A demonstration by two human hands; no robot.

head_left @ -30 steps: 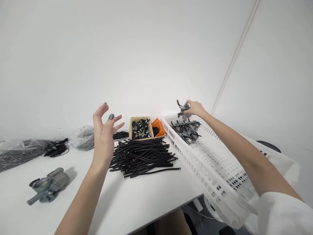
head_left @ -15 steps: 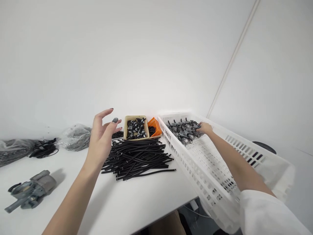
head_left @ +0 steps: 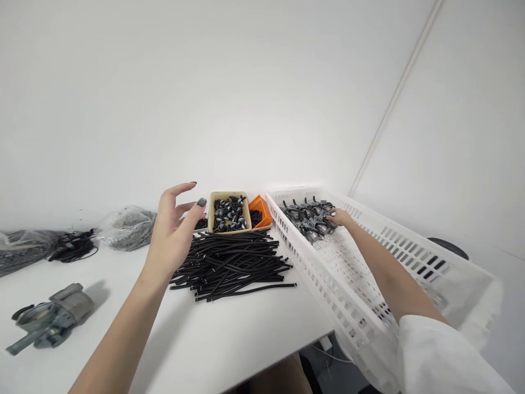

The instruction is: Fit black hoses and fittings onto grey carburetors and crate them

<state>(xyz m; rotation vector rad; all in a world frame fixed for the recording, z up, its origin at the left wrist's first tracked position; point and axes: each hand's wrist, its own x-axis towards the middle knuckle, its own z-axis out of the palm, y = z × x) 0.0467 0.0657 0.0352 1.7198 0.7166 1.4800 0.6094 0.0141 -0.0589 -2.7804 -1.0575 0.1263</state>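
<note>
My left hand (head_left: 174,232) hovers over the left end of a pile of black rubber hoses (head_left: 238,262), empty, its fingers apart and curved. My right hand (head_left: 341,217) reaches into a long white plastic basket (head_left: 328,284). Its fingers are closed on a grey metal carburetor (head_left: 327,214) at the right side of the group; the fingertips are partly hidden. Several more carburetors (head_left: 310,224) with short black hoses stand close together at the basket's far end. A single carburetor (head_left: 57,316) lies apart on the white table at the left.
Behind the hoses stand a cream tray (head_left: 211,219) of small black and metal parts and a tilted orange basket (head_left: 266,213) with black pieces. Clear bags (head_left: 130,227) of parts and a black tangle (head_left: 74,246) lie along the wall. The table's front edge (head_left: 283,358) runs below.
My left hand has shifted slightly right. My right hand stays at the carburetors in the white basket, with its fingers a little lower. The view has tilted slightly.
</note>
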